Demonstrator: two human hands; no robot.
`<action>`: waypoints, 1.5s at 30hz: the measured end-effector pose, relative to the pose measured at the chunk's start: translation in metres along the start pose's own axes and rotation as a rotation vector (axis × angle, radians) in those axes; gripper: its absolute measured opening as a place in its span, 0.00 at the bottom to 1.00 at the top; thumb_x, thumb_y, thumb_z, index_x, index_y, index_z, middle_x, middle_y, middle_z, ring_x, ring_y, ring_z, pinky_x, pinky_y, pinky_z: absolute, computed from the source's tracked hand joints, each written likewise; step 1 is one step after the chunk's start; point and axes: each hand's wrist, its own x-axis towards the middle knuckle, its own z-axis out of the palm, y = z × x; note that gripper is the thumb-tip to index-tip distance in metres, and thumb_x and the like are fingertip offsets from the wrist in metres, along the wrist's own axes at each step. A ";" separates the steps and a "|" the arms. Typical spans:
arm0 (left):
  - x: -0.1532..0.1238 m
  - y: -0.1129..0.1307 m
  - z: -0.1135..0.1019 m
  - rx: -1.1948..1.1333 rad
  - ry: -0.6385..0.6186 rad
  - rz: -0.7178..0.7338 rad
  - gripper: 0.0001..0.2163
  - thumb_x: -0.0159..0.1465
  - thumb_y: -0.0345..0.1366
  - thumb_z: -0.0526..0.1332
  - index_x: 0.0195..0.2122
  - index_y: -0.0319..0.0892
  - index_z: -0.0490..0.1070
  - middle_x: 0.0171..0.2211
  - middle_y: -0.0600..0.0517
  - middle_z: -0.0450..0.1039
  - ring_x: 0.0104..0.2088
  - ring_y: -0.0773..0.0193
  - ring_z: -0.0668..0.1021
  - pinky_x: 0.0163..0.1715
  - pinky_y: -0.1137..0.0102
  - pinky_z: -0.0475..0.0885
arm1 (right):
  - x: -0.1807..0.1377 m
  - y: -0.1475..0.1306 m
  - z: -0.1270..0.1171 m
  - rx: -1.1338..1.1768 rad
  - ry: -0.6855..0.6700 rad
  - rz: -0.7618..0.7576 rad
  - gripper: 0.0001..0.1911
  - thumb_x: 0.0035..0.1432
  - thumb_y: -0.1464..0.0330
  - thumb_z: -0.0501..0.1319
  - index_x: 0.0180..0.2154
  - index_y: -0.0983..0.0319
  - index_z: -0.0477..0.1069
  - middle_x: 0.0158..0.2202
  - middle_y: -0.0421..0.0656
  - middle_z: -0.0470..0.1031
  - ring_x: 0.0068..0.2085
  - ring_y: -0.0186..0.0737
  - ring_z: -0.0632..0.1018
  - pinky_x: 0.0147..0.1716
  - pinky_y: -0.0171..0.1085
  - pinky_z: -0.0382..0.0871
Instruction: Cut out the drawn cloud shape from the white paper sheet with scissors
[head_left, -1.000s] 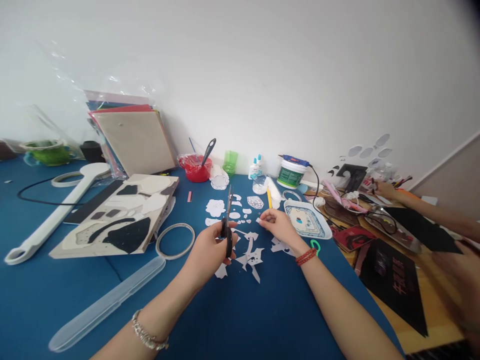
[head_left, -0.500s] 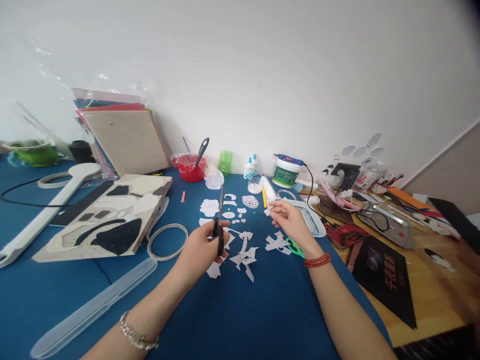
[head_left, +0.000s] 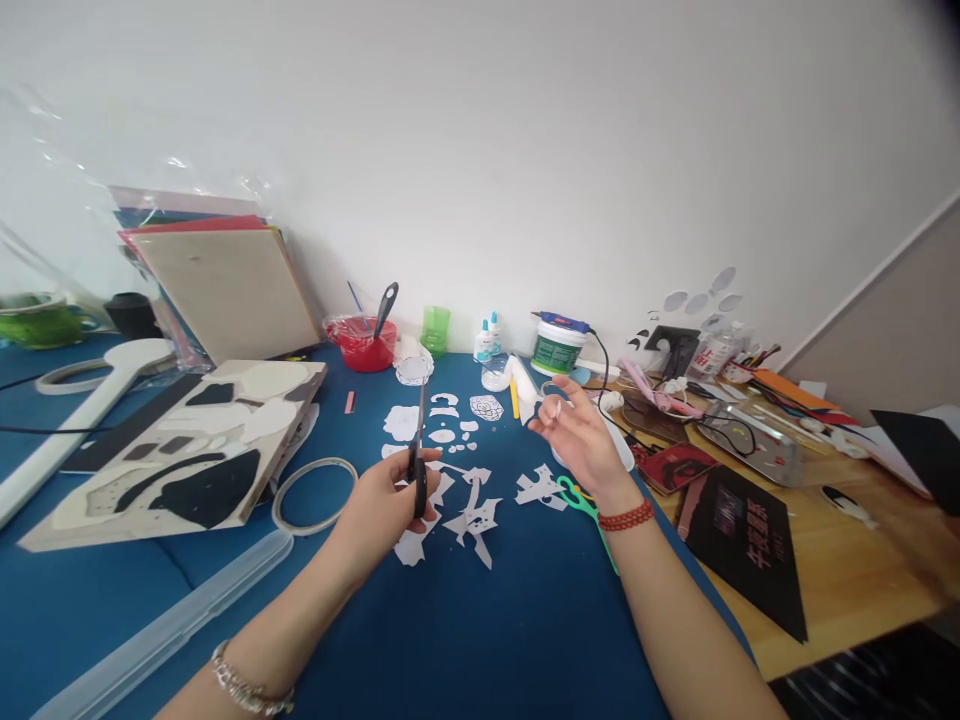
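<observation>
My left hand [head_left: 382, 510] is closed around the handles of black scissors [head_left: 418, 470], whose blades point away from me. To the right, my right hand [head_left: 581, 440] is raised over the table with its fingers partly curled. A tiny white piece of paper [head_left: 553, 408] seems to be pinched in its fingertips. Small cut-out paper shapes [head_left: 441, 436] lie beyond the scissors. Between and below my hands are jagged white paper scraps [head_left: 474, 520]. Green-handled scissors [head_left: 577, 495] lie partly hidden under my right wrist.
At left are a board with black and white shapes [head_left: 187, 450], a tape roll [head_left: 281, 510] and a clear plastic case [head_left: 172, 625]. A red bowl [head_left: 364, 345], glue bottles [head_left: 484, 343] and a white tub [head_left: 556, 345] stand along the wall. A wooden table [head_left: 840, 580] with clutter adjoins at right.
My right hand has lifted and turned, its index finger rising away from the others. The view has shifted slightly to the right. My left hand still grips the black scissors.
</observation>
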 end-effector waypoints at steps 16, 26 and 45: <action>-0.002 0.002 0.000 0.004 -0.017 -0.020 0.25 0.52 0.47 0.65 0.48 0.36 0.71 0.24 0.53 0.71 0.25 0.61 0.75 0.24 0.68 0.73 | -0.007 0.007 0.001 -0.327 -0.153 0.088 0.16 0.61 0.64 0.52 0.51 0.58 0.63 0.33 0.43 0.61 0.33 0.42 0.67 0.37 0.42 0.68; -0.005 0.004 0.001 -0.025 -0.011 -0.014 0.24 0.53 0.45 0.64 0.48 0.36 0.71 0.24 0.53 0.70 0.23 0.64 0.74 0.23 0.70 0.72 | -0.004 0.032 0.011 -0.844 -0.229 0.069 0.19 0.64 0.76 0.48 0.54 0.62 0.64 0.37 0.43 0.71 0.38 0.41 0.73 0.37 0.38 0.67; -0.003 0.004 -0.002 -0.045 0.013 0.009 0.22 0.53 0.45 0.63 0.46 0.37 0.71 0.23 0.54 0.70 0.23 0.63 0.74 0.23 0.69 0.72 | 0.013 0.050 0.035 -1.097 -0.284 0.005 0.12 0.66 0.72 0.59 0.51 0.64 0.68 0.47 0.46 0.71 0.48 0.44 0.74 0.48 0.47 0.71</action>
